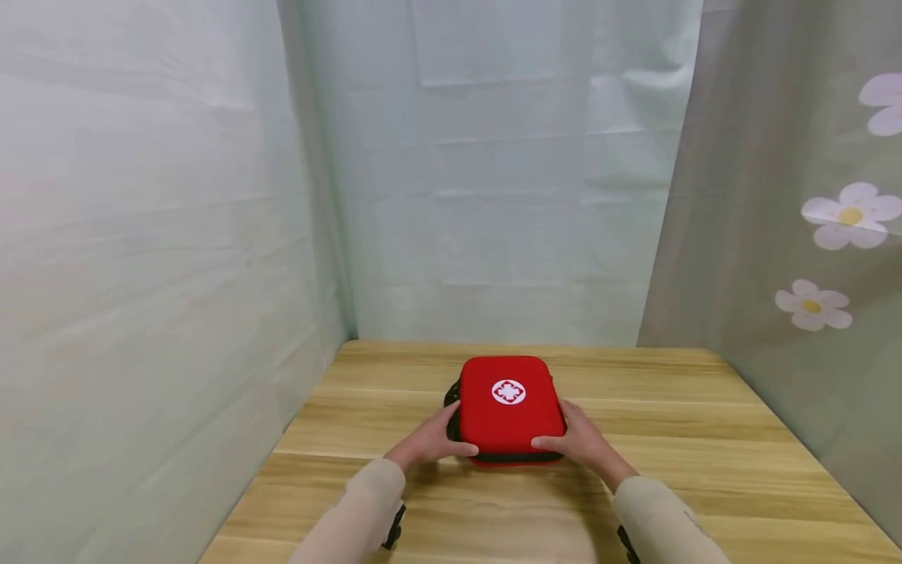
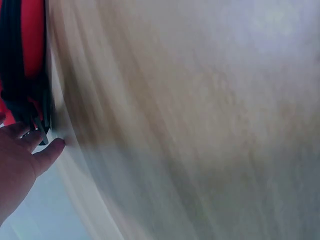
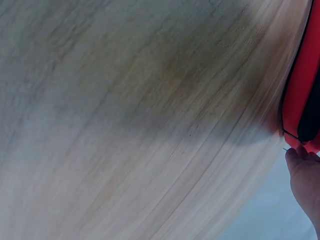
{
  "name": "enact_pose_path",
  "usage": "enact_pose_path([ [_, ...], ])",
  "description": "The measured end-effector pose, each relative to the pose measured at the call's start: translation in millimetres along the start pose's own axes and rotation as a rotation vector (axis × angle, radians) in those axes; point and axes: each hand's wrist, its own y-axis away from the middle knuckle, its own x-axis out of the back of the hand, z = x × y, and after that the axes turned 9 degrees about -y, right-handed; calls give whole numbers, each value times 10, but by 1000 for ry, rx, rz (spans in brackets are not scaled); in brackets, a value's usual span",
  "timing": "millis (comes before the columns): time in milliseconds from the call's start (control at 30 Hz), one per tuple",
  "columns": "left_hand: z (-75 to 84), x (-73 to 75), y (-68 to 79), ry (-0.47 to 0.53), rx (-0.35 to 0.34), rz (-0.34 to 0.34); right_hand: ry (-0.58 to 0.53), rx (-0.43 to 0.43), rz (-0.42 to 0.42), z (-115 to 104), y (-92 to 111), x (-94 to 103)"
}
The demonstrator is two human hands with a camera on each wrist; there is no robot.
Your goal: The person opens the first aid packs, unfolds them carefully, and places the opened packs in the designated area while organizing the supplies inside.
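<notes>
A red first-aid case [image 1: 513, 407] with a white cross emblem on its lid lies on the wooden table in the head view. Black zipper trim runs along its near edge. My left hand [image 1: 441, 435] grips its left side, thumb at the near corner, beside a dark strap or handle. From the right, my right hand [image 1: 574, 435] holds the other side, its thumb over the near right corner. Part of the case's red side [image 2: 33, 40] and black trim shows in the left wrist view. The right wrist view has fingertips at the case's lower end [image 3: 302, 100].
Wood-grain tabletop [image 1: 669, 439] surrounds the case. Pale curtains [image 1: 507, 196] hang at the back and on the left. A curtain with white flowers [image 1: 849, 215] closes off the right side.
</notes>
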Motion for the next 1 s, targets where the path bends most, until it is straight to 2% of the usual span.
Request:
enact_pose_path([
  [333,-2,-59,-2,5,-67,11,35,21,-7,13,24,-15],
  [600,-11,-21,38,-26,-55,15,10,21,5,-28,55,-62],
  [1000,28,35,31,-3,-44,49,48,1,4,-35,71,-71],
])
